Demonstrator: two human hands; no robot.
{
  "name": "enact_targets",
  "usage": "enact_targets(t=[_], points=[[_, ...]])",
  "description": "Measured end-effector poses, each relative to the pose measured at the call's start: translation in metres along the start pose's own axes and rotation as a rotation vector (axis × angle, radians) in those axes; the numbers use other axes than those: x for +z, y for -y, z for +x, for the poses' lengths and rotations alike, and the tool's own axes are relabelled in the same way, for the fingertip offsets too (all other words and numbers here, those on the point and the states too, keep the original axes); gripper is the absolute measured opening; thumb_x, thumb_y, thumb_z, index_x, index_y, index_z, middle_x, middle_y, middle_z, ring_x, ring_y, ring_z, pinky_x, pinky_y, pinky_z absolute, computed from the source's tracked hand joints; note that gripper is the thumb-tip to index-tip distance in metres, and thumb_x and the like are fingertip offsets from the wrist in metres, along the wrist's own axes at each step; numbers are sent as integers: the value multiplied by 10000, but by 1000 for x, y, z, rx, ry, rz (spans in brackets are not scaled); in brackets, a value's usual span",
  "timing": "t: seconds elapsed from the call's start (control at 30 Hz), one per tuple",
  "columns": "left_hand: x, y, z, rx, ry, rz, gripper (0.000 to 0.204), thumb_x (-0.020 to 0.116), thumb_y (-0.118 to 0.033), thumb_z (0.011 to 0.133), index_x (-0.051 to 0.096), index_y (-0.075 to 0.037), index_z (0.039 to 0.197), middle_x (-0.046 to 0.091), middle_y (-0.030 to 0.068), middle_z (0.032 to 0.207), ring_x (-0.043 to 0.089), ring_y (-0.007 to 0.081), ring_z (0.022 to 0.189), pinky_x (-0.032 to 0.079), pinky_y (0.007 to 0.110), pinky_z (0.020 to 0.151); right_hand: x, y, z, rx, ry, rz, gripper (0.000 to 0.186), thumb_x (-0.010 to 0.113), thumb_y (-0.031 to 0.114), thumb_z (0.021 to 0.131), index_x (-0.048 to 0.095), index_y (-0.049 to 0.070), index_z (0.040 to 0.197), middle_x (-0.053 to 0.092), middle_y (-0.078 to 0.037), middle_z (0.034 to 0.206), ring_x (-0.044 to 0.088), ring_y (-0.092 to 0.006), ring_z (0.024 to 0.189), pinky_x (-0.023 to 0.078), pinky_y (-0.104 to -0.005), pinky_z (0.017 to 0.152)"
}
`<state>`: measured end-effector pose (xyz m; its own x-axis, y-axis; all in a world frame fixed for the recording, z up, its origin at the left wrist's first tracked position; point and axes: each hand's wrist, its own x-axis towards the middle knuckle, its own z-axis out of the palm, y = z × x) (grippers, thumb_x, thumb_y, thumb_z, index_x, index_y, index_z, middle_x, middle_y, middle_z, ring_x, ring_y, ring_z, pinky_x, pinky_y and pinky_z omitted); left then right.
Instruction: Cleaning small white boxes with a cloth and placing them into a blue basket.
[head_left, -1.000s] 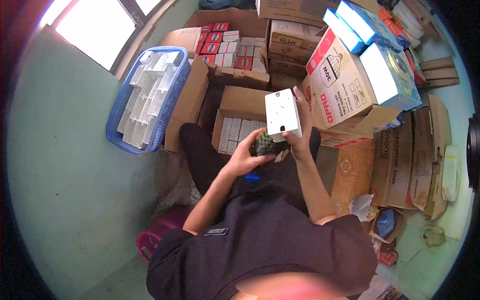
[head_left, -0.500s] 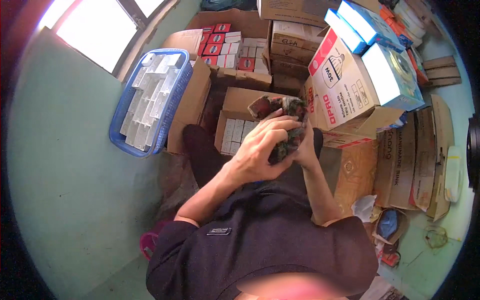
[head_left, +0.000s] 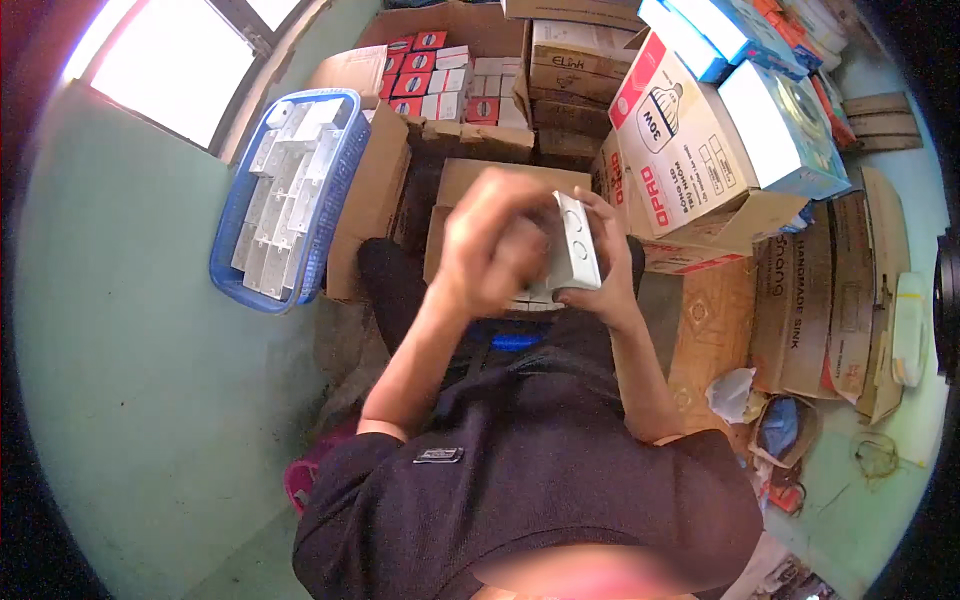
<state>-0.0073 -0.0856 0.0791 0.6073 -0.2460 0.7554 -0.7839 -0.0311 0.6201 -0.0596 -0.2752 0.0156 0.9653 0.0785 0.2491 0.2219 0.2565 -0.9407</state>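
Observation:
My right hand (head_left: 608, 282) grips a white plastic junction box (head_left: 577, 240) turned on its side, with two round marks on the face toward me. My left hand (head_left: 485, 240) is beside it, blurred by motion with fingers bent; whether anything is inside is unclear. Behind both hands is an open cardboard box (head_left: 470, 173), its contents mostly hidden. A small blue object (head_left: 515, 342) lies below my hands, between my legs.
A blue basket (head_left: 220, 268) of pale plastic boxes stands at left by the window. A carton (head_left: 420, 135) of red and white packs is behind. Cartons (head_left: 680, 140) and blue boxes (head_left: 780, 125) are stacked at right; flattened cardboard (head_left: 800, 330) leans below them.
The dark patterned cloth held over the box half a second ago is now out of sight. The white box shows on its side, and my left hand has risen and blurred.

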Motion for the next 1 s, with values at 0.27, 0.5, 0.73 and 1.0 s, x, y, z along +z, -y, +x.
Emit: enact_targets(t=[0.27, 0.5, 0.73, 1.0], points=[[-17, 74, 3, -317, 84, 237, 225, 544, -80, 1025, 689, -11, 1182, 689, 131, 993, 691, 245, 906, 546, 359, 858, 32, 27, -16, 147, 301, -33, 1436, 1078, 258, 484, 221, 53, 1619, 445, -156, 1539, 448, -276, 1449, 361, -432, 1215], [-9, 5, -47, -354, -217, -259, 447, 500, -369, 1056, 657, 29, 1184, 691, 171, 1146, 668, 240, 1008, 520, 372, 919, 29, -11, 3, -2, -6, -439, 1236, 1013, 174, 594, 265, 31, 1567, 446, -157, 1462, 543, -277, 1316, 475, -433, 1112], [-16, 13, -60, -156, 14, 170, 235, 723, -27, 852, 743, -40, 1086, 708, 135, 1116, 644, 345, 1176, 498, 461, 1043, 43, 6, 23, -247, 279, -714, 1081, 896, 164, 688, 294, 7, 1572, 461, -276, 1464, 442, -474, 1395, 378, -519, 1173], [-23, 79, -86, -781, -532, -103, 235, 536, -166, 1091, 678, 10, 1155, 718, 100, 1080, 696, 174, 957, 552, 303, 861, 60, 4, 15, -331, 549, -851, 1145, 924, 168, 634, 288, -1, 1572, 449, -240, 1560, 443, -452, 1415, 363, -523, 1163]])
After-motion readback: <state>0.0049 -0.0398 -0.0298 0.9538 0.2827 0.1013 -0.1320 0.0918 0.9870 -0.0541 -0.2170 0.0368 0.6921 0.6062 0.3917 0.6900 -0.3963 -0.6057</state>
